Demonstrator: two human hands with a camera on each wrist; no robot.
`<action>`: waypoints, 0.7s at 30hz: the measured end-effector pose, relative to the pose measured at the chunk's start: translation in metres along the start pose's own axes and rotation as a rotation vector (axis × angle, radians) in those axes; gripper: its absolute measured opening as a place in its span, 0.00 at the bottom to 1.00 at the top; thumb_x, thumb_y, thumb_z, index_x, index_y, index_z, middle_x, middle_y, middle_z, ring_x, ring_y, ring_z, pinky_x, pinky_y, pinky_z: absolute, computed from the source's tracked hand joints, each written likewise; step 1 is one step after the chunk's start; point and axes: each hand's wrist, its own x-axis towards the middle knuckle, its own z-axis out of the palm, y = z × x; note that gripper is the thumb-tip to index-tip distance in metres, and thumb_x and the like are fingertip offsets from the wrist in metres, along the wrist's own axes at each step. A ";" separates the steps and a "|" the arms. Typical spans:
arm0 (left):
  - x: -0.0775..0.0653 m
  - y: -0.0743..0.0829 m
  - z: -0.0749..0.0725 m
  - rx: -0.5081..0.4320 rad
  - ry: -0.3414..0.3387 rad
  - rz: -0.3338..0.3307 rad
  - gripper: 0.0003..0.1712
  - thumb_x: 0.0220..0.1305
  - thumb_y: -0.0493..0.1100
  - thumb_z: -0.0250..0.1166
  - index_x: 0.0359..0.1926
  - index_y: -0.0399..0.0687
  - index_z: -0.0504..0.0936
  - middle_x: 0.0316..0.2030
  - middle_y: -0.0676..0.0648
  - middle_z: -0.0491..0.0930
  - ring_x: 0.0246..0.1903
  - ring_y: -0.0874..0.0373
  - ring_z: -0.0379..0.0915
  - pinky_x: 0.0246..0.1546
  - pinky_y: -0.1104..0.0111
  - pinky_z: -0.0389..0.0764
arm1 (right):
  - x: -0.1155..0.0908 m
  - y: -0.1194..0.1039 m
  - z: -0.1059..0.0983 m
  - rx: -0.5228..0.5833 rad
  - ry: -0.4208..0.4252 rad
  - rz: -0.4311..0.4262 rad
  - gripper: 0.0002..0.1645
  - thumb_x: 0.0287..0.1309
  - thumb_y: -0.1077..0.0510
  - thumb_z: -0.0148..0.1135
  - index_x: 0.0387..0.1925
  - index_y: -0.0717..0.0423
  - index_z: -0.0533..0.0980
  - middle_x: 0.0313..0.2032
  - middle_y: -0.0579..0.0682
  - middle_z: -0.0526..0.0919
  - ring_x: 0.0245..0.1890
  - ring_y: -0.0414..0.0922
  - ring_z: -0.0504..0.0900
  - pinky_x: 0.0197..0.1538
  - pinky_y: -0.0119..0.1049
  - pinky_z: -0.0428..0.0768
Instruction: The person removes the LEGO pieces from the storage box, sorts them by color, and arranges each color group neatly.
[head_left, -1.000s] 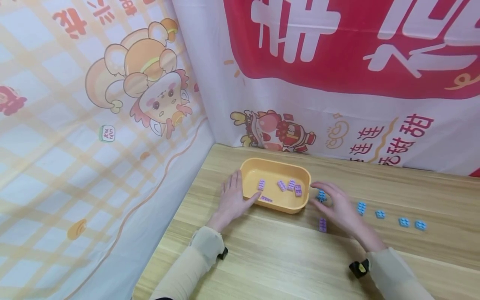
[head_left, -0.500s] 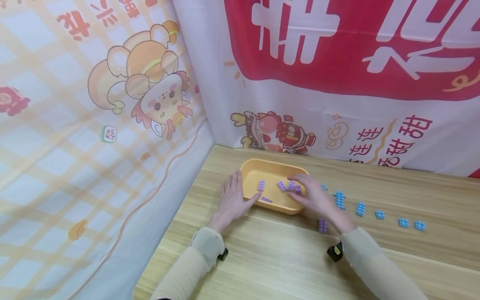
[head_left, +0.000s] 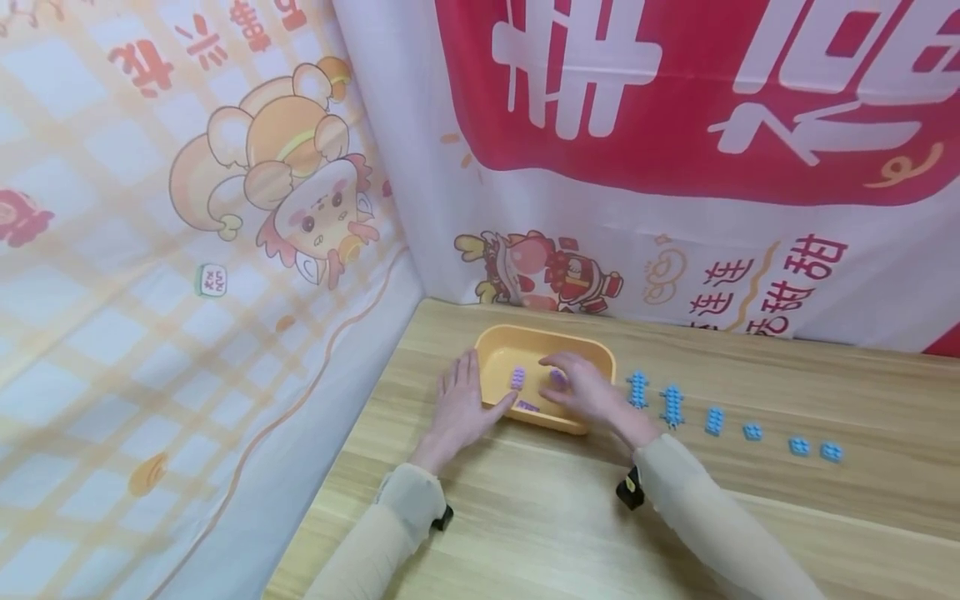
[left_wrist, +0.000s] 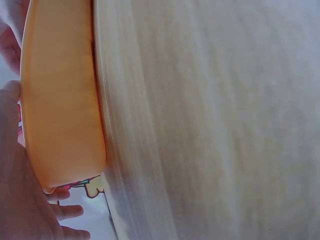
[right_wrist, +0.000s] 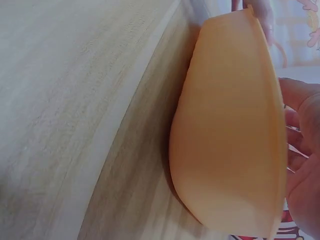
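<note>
I'm seeing the left hand (head_left: pixel 459 412) lying along the left end of the orange tray (head_left: pixel 540 340), its fingers straight outside the wall and its thumb reaching over the near rim; I'm judging that it is steadying the tray rather than gripping it. The right hand (head_left: pixel 585 392) is reaching inside, its thumb and forefinger curving with their tips apart, and a purple studded brick (head_left: pixel 558 377) is showing between them; I cannot tell whether any finger is holding it. Another purple brick (head_left: pixel 518 378) is lying near the left thumb. Blue studded pieces (head_left: pixel 715 421) are sitting in a spaced row right of the tray, probably so each is staying distinct.
</note>
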 end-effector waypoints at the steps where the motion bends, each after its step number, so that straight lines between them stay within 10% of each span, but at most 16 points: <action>1: 0.000 0.000 0.001 0.000 0.000 -0.001 0.70 0.72 0.83 0.54 0.89 0.38 0.41 0.89 0.34 0.45 0.88 0.34 0.44 0.89 0.37 0.49 | 0.002 -0.001 0.001 -0.003 -0.017 0.025 0.32 0.67 0.52 0.77 0.67 0.62 0.80 0.65 0.65 0.85 0.61 0.62 0.86 0.66 0.60 0.87; 12: 0.001 -0.002 0.002 -0.004 0.017 0.005 0.69 0.72 0.81 0.57 0.89 0.38 0.41 0.89 0.34 0.47 0.88 0.34 0.46 0.88 0.35 0.51 | 0.008 -0.007 0.002 -0.064 -0.089 0.083 0.35 0.65 0.50 0.79 0.68 0.61 0.80 0.62 0.64 0.86 0.56 0.58 0.87 0.62 0.56 0.89; 21: -0.002 0.000 0.001 0.004 0.010 -0.008 0.70 0.71 0.83 0.55 0.89 0.38 0.42 0.89 0.35 0.46 0.88 0.34 0.46 0.88 0.37 0.51 | 0.024 -0.015 0.006 -0.098 -0.180 0.152 0.37 0.66 0.52 0.79 0.70 0.65 0.78 0.70 0.67 0.81 0.72 0.65 0.79 0.78 0.63 0.77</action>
